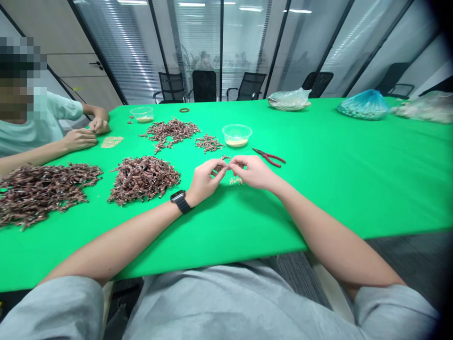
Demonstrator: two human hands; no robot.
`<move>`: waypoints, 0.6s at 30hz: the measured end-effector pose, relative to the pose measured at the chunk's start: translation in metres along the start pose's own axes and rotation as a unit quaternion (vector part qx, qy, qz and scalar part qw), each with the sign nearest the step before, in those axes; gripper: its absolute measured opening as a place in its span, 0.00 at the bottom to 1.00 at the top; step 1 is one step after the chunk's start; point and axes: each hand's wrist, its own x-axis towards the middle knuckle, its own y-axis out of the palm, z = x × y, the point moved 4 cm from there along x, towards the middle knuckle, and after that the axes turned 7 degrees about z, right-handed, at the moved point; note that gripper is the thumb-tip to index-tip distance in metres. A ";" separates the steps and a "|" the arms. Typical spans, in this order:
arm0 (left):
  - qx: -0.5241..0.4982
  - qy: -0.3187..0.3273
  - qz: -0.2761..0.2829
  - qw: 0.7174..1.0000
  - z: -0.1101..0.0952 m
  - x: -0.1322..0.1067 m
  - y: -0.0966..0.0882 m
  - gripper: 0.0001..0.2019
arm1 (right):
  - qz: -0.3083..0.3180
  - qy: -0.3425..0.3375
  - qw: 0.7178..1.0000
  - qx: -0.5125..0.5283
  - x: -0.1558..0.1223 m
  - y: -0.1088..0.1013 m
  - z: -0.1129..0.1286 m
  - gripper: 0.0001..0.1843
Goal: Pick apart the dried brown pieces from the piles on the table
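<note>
My left hand (207,182) and my right hand (253,172) meet above the green table (226,231), fingertips pinched together. A small brown twisted piece (220,167) shows between my left fingers, and its far end is partly hidden. Just below my right fingers lies a small heap of beige granules (236,181). Red-handled pliers (269,158) rest beyond my right hand, not touching it. Two large heaps of brown twisted pieces (143,178) lie to my left. A black watch (180,200) circles my left wrist.
A person's hands (88,139) work at the left table edge, beside a beige patch (112,142). Clear bowls (237,135) hold beige granules. Further brown heaps (170,132) lie mid-table. Filled plastic bags (364,106) stand at the far side, with black chairs (207,86) behind.
</note>
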 end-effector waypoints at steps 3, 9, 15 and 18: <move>0.004 -0.002 0.000 1.000 0.000 0.000 0.000 0.07 | 0.004 -0.038 0.997 -0.061 -0.001 0.000 0.005 0.15; 0.000 0.010 -0.004 1.000 -0.001 -0.001 0.001 0.06 | 0.012 -0.043 0.998 -0.045 -0.002 0.002 0.005 0.12; -0.011 0.010 -0.003 1.000 -0.002 -0.001 0.000 0.06 | -0.011 -0.070 0.997 -0.031 -0.002 0.003 0.003 0.11; -0.016 0.014 -0.001 1.000 -0.003 -0.001 0.000 0.06 | -0.022 -0.074 0.996 -0.036 -0.002 0.003 0.001 0.11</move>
